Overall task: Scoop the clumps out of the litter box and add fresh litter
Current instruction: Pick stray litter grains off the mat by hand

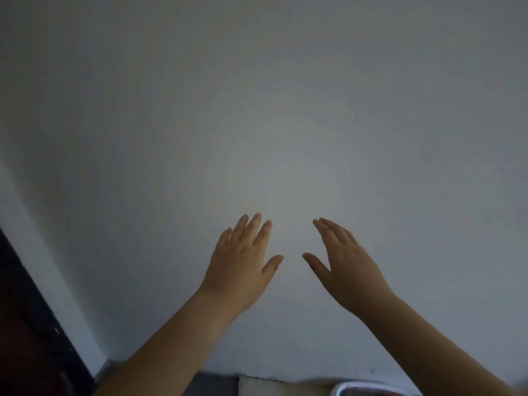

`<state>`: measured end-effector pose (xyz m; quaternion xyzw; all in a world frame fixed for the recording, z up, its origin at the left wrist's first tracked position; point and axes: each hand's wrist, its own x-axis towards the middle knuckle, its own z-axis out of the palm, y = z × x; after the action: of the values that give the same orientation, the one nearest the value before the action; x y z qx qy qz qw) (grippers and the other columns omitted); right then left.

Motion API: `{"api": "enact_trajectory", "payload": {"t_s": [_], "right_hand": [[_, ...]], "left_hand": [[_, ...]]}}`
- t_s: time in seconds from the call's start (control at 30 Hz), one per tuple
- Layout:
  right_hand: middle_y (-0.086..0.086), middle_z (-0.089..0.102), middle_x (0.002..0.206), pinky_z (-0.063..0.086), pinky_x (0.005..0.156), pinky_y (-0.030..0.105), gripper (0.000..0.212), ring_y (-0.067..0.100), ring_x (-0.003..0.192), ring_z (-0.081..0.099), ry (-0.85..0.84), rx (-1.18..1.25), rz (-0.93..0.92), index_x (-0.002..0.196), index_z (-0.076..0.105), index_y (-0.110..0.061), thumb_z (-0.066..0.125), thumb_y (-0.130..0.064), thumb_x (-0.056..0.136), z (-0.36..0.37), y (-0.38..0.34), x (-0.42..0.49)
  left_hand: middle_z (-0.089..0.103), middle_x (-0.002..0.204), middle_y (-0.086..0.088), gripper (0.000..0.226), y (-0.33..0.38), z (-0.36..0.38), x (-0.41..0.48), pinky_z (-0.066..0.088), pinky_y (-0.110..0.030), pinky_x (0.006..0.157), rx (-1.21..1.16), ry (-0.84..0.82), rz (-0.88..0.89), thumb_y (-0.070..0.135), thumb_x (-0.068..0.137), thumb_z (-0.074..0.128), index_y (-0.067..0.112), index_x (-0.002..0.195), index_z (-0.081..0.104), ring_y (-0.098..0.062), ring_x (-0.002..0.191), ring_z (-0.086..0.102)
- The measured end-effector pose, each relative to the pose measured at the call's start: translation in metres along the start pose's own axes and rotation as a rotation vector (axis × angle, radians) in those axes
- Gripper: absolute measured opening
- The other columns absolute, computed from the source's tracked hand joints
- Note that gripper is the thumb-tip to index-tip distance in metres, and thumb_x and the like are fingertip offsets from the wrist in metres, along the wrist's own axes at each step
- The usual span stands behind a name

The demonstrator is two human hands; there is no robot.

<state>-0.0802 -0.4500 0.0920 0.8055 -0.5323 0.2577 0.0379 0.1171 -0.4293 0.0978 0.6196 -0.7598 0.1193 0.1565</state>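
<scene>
Pale grey-white wall [257, 110] fills nearly the whole view, smooth and bare, brightest near the middle and dimmer toward the corners.

Two bare forearms rise from the bottom of the view, and both hands are lifted in front of the wall with their backs to the camera. The left hand [243, 261] is spread, its fingers [258, 224] straight and pointing up, its thumb angled out to the right. It grasps nothing. The right hand [348, 270] mirrors it, fingers held together and leaning up and to the left, thumb stretched toward the left hand. It too is released and carries nothing. The two thumbs lie near each other but apart, with wall showing between them. Whether the palms touch the wall cannot be told.

At the lower left, a dark brown panel [28, 324] slants along the wall's edge. Along the bottom, a dark grey strip [217, 381] runs at the foot of the wall. Just right of it lies a cream rough-textured patch [263, 387]. Beside that, between the two forearms, a sliver of a white curved rim [351, 389] is cut off by the bottom edge. It may be the litter box, but too little shows to be sure.
</scene>
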Motion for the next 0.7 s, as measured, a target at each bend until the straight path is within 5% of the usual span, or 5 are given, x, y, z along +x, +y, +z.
{"api": "enact_trajectory", "payload": {"t_s": [0.1, 0.23, 0.7], "right_hand": [[-0.002, 0.013, 0.16, 0.006, 0.115, 0.024, 0.072, 0.013, 0.148, 0.008, -0.001, -0.025, 0.014, 0.153, 0.012, -0.018, 0.034, -0.054, 0.095, 0.046, -0.002, 0.015], [0.004, 0.009, 0.161, 0.001, 0.116, 0.028, 0.075, 0.018, 0.149, 0.005, -0.016, -0.053, 0.064, 0.153, 0.01, -0.014, 0.033, -0.055, 0.095, 0.113, 0.006, 0.028], [0.008, 0.027, 0.156, 0.015, 0.115, 0.03, 0.065, 0.022, 0.145, 0.021, -0.189, 0.087, 0.2, 0.149, 0.025, -0.01, 0.038, -0.046, 0.097, 0.367, 0.117, -0.036]], "left_hand": [[0.005, 0.161, -0.002, 0.067, -0.024, 0.04, 0.013, 0.005, -0.037, 0.116, 0.022, 0.003, 0.023, 0.056, 0.097, 0.025, 0.021, 0.153, 0.012, -0.023, 0.148, 0.003], [0.038, 0.15, -0.011, 0.066, -0.049, 0.103, 0.023, 0.024, -0.045, 0.106, 0.073, 0.013, 0.048, 0.057, 0.094, 0.034, 0.013, 0.143, 0.042, -0.032, 0.137, 0.036], [0.027, 0.155, -0.011, 0.065, -0.047, 0.383, -0.031, 0.027, -0.048, 0.112, -0.115, -0.143, -0.005, 0.052, 0.097, 0.025, 0.011, 0.147, 0.027, -0.031, 0.143, 0.024]]}}
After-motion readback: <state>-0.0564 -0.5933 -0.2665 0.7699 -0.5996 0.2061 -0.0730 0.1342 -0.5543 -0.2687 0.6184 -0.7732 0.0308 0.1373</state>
